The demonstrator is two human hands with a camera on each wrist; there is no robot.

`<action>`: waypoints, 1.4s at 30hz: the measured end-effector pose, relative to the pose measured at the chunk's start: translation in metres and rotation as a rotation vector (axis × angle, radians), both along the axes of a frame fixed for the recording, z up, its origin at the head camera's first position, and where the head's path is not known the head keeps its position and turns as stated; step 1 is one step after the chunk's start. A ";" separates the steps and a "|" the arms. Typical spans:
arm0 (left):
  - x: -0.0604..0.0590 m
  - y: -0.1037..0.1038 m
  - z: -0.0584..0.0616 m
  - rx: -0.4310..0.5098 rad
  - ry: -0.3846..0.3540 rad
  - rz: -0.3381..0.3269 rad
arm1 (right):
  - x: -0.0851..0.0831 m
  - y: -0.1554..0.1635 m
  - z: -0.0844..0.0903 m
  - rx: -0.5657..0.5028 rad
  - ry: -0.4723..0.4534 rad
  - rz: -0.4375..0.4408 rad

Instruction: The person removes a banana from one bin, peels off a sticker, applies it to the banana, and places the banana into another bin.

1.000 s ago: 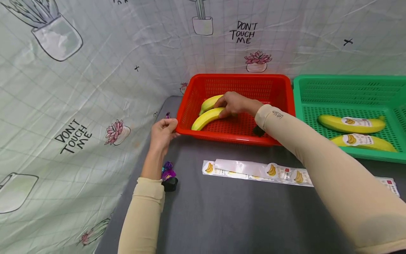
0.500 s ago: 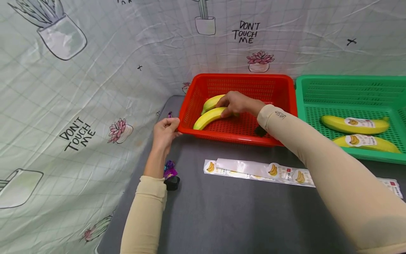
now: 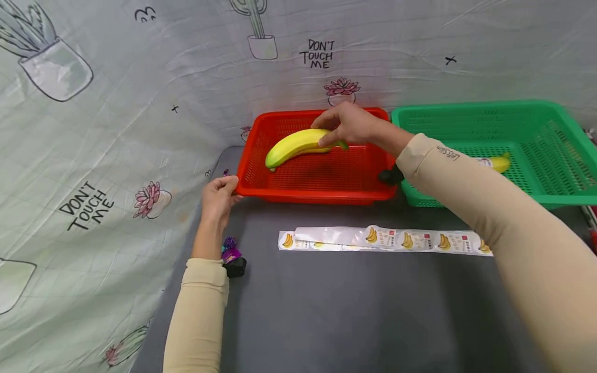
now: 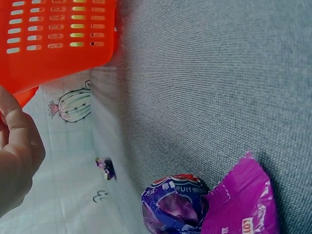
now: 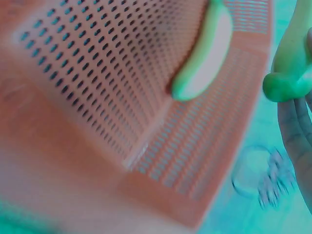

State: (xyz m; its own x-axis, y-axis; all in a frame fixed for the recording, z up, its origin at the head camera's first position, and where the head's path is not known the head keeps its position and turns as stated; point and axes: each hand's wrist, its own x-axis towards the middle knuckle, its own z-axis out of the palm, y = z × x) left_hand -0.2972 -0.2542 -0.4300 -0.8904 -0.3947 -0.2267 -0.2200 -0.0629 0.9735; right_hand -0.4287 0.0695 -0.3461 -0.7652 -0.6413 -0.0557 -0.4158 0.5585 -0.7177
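Observation:
My right hand (image 3: 349, 124) pinches a yellow banana (image 3: 296, 145) near its stem end and holds it raised over the red basket (image 3: 322, 196). A second banana (image 5: 207, 53) lies inside that basket, mostly hidden behind the held one in the head view. In the right wrist view the held banana's green tip (image 5: 278, 87) shows beside the fingers. With thumb and fingers my left hand (image 3: 218, 199) grips the basket's front left corner.
To the right stands a green basket (image 3: 550, 199), where a labelled banana (image 3: 500, 163) shows past the sleeve. A strip of banana stickers (image 3: 387, 239) lies in front. Wrapped sweets (image 3: 230, 251) rest by the left forearm; the patterned curtain (image 3: 154, 77) borders the table.
My right hand has lifted the front banana up off the red basket's floor. My left hand still grips the basket corner. The head view has shifted to the right.

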 end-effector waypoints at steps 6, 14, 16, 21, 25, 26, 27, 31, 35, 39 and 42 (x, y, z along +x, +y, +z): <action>-0.001 -0.029 0.007 0.037 0.004 0.057 | 0.034 0.032 0.021 -0.159 0.037 -0.068; 0.001 -0.058 0.014 0.108 0.016 0.105 | 0.127 0.089 0.000 -0.259 0.071 -0.073; 0.004 -0.063 0.015 0.129 0.020 0.124 | 0.147 0.098 -0.015 -0.267 0.068 -0.023; 0.008 -0.068 0.017 0.173 0.026 0.158 | 0.184 0.112 -0.066 -0.214 -0.009 0.024; 0.008 -0.069 0.016 0.188 0.035 0.166 | 0.196 0.118 -0.103 -0.126 -0.096 -0.017; 0.008 -0.069 0.016 0.193 0.037 0.168 | 0.197 0.118 -0.109 -0.111 -0.107 -0.028; 0.007 -0.069 0.016 0.196 0.039 0.169 | 0.197 0.119 -0.115 -0.098 -0.111 -0.038; 0.007 -0.069 0.014 0.206 0.045 0.170 | 0.197 0.120 -0.127 -0.083 -0.104 -0.061; 0.006 -0.067 0.013 0.201 0.060 0.170 | 0.197 0.121 -0.131 -0.082 -0.085 -0.058; 0.004 -0.065 0.013 0.177 0.066 0.176 | 0.197 0.122 -0.132 -0.079 -0.078 -0.064; 0.008 -0.061 0.015 0.056 0.079 0.181 | 0.198 0.122 -0.133 -0.077 -0.080 -0.070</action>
